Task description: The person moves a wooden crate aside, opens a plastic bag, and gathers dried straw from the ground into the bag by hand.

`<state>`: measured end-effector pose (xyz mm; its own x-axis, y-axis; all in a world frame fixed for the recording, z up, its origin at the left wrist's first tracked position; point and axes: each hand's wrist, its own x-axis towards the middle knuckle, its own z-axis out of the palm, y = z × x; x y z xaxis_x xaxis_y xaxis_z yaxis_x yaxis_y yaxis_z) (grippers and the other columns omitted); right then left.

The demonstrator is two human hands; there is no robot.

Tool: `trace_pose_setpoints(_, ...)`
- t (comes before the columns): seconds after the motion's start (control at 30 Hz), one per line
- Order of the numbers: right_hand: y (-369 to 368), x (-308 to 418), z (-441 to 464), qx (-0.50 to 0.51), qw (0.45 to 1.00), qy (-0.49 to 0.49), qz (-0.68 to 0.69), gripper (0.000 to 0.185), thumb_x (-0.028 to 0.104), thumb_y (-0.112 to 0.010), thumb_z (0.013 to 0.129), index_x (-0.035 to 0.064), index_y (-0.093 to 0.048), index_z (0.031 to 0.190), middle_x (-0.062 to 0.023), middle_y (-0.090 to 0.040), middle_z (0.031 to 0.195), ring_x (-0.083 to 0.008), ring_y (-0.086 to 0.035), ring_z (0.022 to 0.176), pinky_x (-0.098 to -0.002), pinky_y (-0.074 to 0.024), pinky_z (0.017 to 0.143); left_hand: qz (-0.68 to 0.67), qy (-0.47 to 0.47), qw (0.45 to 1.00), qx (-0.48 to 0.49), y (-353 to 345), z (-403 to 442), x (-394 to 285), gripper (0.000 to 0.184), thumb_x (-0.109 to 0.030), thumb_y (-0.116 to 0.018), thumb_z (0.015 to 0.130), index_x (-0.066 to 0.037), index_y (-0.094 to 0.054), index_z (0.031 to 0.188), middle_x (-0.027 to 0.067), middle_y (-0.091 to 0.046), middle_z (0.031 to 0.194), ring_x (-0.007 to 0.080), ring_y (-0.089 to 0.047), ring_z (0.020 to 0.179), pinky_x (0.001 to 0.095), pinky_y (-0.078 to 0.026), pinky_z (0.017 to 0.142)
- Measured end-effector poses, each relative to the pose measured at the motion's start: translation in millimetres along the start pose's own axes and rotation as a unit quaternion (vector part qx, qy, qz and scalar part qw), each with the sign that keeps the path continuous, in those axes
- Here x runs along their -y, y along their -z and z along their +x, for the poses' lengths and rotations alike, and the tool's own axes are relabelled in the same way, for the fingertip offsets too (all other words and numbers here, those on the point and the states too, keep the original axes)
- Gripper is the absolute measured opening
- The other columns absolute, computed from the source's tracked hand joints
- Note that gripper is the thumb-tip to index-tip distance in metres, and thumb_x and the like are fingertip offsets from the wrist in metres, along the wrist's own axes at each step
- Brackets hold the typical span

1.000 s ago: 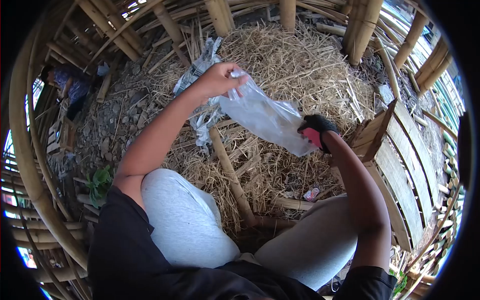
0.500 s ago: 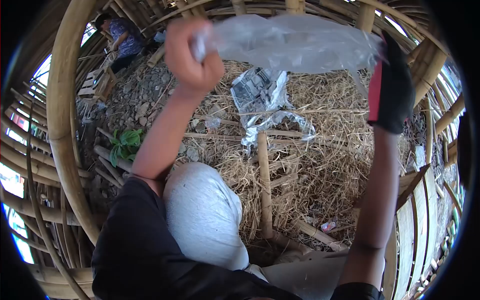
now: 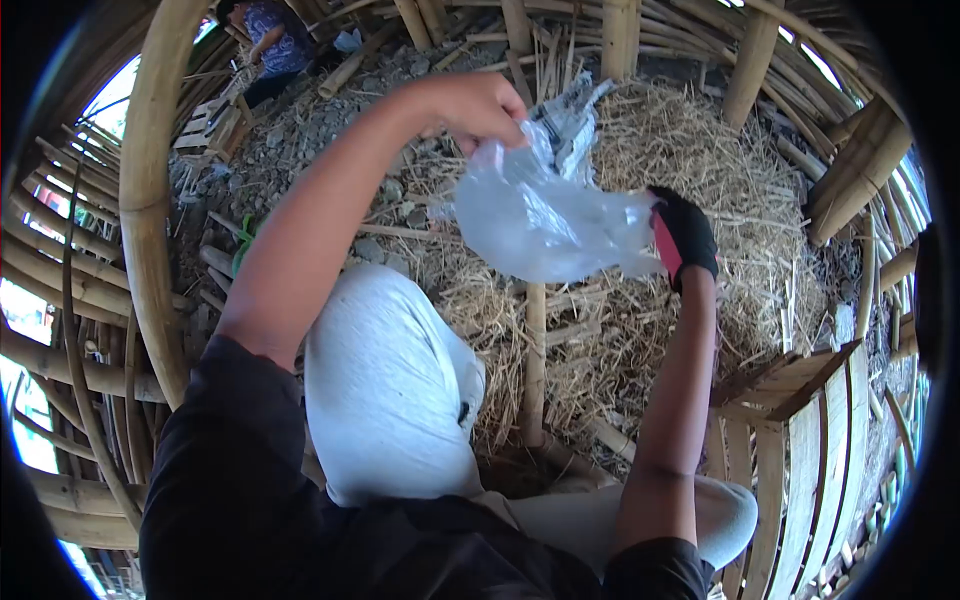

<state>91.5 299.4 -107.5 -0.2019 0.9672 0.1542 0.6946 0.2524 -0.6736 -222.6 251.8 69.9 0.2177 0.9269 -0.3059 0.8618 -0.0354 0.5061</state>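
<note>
Head camera: nearest me, my knees [image 3: 390,400] were spread in pale trousers, with a bamboo piece [image 3: 535,370] and straw [image 3: 690,160] on the ground before them. Beyond my knees, the clear plastic bag [image 3: 550,230] hung crumpled between my two hands, above the straw. As I judged it, the thin film could have torn if I had pulled my hands apart too hard, or snagged on the straw or bamboo if I had let it sag. It might also have slipped from the glove if that hold was loose.

My right hand [image 3: 684,240], in a black and pink glove, was curled in on one end of the bag, its fingertips partly hidden. My bare left hand [image 3: 490,112] was closed, pinching the other end between thumb and fingers. A crate [image 3: 810,460] stood to my right. Past the bag lay a crumpled sheet [image 3: 575,130]; farther off were bamboo posts [image 3: 620,40] and, at far left, a co-worker [image 3: 280,45] beside a smaller crate [image 3: 212,130].
</note>
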Motion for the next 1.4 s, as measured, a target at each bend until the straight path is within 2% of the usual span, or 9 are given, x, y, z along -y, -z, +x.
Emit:
trace_pose_setpoints(0.27, -11.0, -76.1, 3.9, -0.314, 0.906, -0.129, 0.251, 0.06, 0.03, -0.065, 0.092, -0.0019, -0.051, 0.141, -0.0083, -0.069, 0.106, -0.0172, -0.061, 0.077, -0.0325, -0.0496, 0.074, -0.161, 0.121, 0.964, -0.172, -34.1, -20.4, 36.7, 0.039, -0.037, -0.067, 0.094, 0.0, -0.065, 0.107, 0.0039, -0.067, 0.088, 0.0099, -0.064, 0.065, 0.0235, -0.056, 0.054)
trace_pose_setpoints(0.4, -103.4, -127.7, 3.2, -0.358, 0.714, -0.149, 0.583, 0.058, 0.031, -0.062, 0.098, 0.001, -0.042, 0.144, -0.0156, -0.057, 0.137, -0.0257, -0.058, 0.118, -0.0353, -0.0457, 0.1, -0.233, 0.104, 0.931, -0.262, -17.6, -15.1, 61.6, 0.037, -0.037, -0.068, 0.093, -0.002, -0.064, 0.105, 0.0014, -0.065, 0.083, 0.0069, -0.059, 0.06, 0.0212, -0.053, 0.05)
trace_pose_setpoints(0.5, -165.6, -122.8, -19.8, -0.367, 0.791, -0.229, 0.432, 0.074, 0.04, -0.07, 0.09, -0.0013, -0.04, 0.143, -0.019, -0.057, 0.136, -0.0295, -0.06, 0.118, -0.038, -0.0484, 0.097, -0.284, 0.089, 0.907, -0.298, -6.3, -17.3, 80.2, 0.033, -0.034, -0.069, 0.092, -0.004, -0.065, 0.105, 0.0008, -0.065, 0.082, 0.0068, -0.059, 0.062, 0.0222, -0.054, 0.052)
trace_pose_setpoints(0.6, -227.0, -83.0, -45.4, -0.183, 0.946, -0.17, 0.205, 0.09, 0.049, -0.078, 0.082, -0.0036, -0.039, 0.143, -0.0224, -0.057, 0.136, -0.0334, -0.062, 0.118, -0.0407, -0.0511, 0.094, -0.3, 0.11, 0.902, -0.289, -4.4, -20.9, 82.2, 0.028, -0.032, -0.068, 0.092, -0.006, -0.065, 0.104, 0.0001, -0.065, 0.082, 0.0073, -0.06, 0.064, 0.0232, -0.056, 0.058)
trace_pose_setpoints(0.73, -252.8, 22.4, -71.2, 0.262, 0.96, 0.043, -0.09, 0.132, 0.079, -0.072, 0.064, 0.0087, -0.013, 0.159, -0.0234, -0.022, 0.162, -0.0418, -0.027, 0.148, -0.0544, -0.0273, 0.117, -0.292, 0.114, 0.91, -0.272, 0.4, -34.3, 70.1, 0.026, -0.029, -0.068, 0.092, -0.005, -0.064, 0.104, 0.0017, -0.065, 0.085, 0.009, -0.062, 0.067, 0.0257, -0.059, 0.063)
trace_pose_setpoints(0.8, -299.7, 33.0, -87.0, 0.231, 0.96, 0.086, -0.13, 0.142, 0.089, -0.067, 0.054, 0.0126, -0.011, 0.16, -0.0225, -0.021, 0.162, -0.0466, -0.028, 0.146, -0.0611, -0.0195, 0.118, -0.286, 0.119, 0.913, -0.266, 1.6, -41.0, 67.0, 0.025, -0.025, -0.068, 0.092, -0.003, -0.062, 0.102, 0.0035, -0.064, 0.085, 0.0108, -0.064, 0.07, 0.0286, -0.061, 0.066)
trace_pose_setpoints(1.03, -359.2, -7.1, -84.9, 0.212, 0.974, 0.062, -0.051, 0.025, 0.03, -0.058, 0.089, 0.0228, -0.072, 0.109, -0.0138, -0.072, 0.109, -0.035, -0.066, 0.109, -0.0542, -0.0509, 0.09, -0.248, 0.185, 0.911, -0.274, -2.5, -66.8, 77.2, 0.03, -0.022, -0.07, 0.09, -0.003, -0.06, 0.111, 0.0039, -0.063, 0.09, 0.0128, -0.065, 0.073, 0.0317, -0.062, 0.073)
trace_pose_setpoints(1.23, -261.5, -25.0, -43.9, 0.019, 0.96, -0.201, 0.197, 0.043, 0.044, -0.063, 0.09, 0.0054, -0.071, 0.106, -0.0249, -0.07, 0.102, -0.0439, -0.066, 0.098, -0.05, -0.0521, 0.085, -0.276, 0.173, 0.906, -0.271, 8.1, -91.5, 94.5, 0.026, -0.024, -0.07, 0.091, -0.004, -0.063, 0.107, 0.0029, -0.064, 0.093, 0.0125, -0.065, 0.076, 0.0309, -0.062, 0.072)
trace_pose_setpoints(1.4, -227.8, -12.2, -67.8, 0.072, 0.989, 0.094, 0.093, 0.039, 0.031, -0.058, 0.09, 0.0078, -0.065, 0.121, -0.0246, -0.069, 0.107, -0.0428, -0.066, 0.099, -0.048, -0.0521, 0.088, -0.287, 0.157, 0.908, -0.261, 9.1, -99.8, 99.8, 0.029, -0.027, -0.07, 0.091, -0.004, -0.064, 0.108, 0.0026, -0.064, 0.094, 0.012, -0.065, 0.076, 0.0298, -0.061, 0.071)
